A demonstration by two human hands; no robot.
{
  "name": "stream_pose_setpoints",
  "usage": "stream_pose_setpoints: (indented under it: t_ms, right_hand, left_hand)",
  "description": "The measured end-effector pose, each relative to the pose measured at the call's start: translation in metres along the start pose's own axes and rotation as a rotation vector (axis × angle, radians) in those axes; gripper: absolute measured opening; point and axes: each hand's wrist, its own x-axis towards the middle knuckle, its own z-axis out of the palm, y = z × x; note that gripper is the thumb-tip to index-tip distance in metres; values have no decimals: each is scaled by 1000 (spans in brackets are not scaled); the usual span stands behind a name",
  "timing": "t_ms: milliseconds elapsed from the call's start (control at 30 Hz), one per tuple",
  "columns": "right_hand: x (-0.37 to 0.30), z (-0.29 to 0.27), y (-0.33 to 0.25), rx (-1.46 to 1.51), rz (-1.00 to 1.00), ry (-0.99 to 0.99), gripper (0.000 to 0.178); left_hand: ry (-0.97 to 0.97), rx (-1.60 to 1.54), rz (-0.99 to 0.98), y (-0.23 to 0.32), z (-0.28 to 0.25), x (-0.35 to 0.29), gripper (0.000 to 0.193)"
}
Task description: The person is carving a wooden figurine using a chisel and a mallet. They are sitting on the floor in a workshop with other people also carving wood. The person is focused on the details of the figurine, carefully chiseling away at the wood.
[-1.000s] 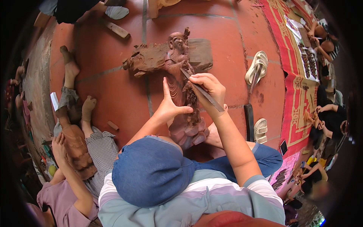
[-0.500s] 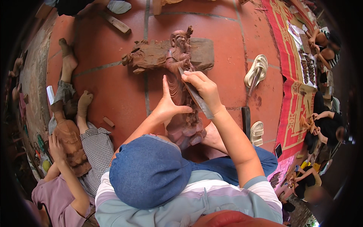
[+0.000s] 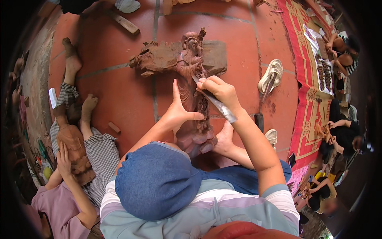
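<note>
A reddish-brown wooden statue (image 3: 187,89) of a bearded robed figure leans over a rough wood block (image 3: 163,57), its rocky base near my legs. My left hand (image 3: 179,113) lies against the statue's left side. The thumb reaches across its lower front and the index finger stretches along its edge; the other fingers are mostly hidden. My right hand (image 3: 219,93) is closed around a flat metal file-like tool (image 3: 223,108). Its narrow tip meets the statue's middle, below the carved hands. The broad end sticks out over my right wrist.
My blue denim knee (image 3: 157,181) rises in front. At left, a seated person holds another wooden carving (image 3: 71,147). On the right lie pale sandals (image 3: 270,77) and a red-and-yellow mat (image 3: 306,107), with more people beyond. A wood stick (image 3: 126,24) is at the back left.
My right hand and the tool have shifted slightly right, with the tool's tip lower on the statue. My left hand keeps its hold. More of the bare foot shows beside the base.
</note>
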Motion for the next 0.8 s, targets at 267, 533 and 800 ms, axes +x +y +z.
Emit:
stream_pose_setpoints:
  t_ms: [267,533,800]
  right_hand:
    - [6,-7,1,21,11,-52,17]
    - [4,-2,7,31,-22,-19,20]
    - [9,-4,4,25,-10,-37,19]
  left_hand:
    - [5,-9,8,-2,0,0,147]
    - [7,43,9,-6,-2,0,147]
    - [5,32,30,-9,-3,2,146]
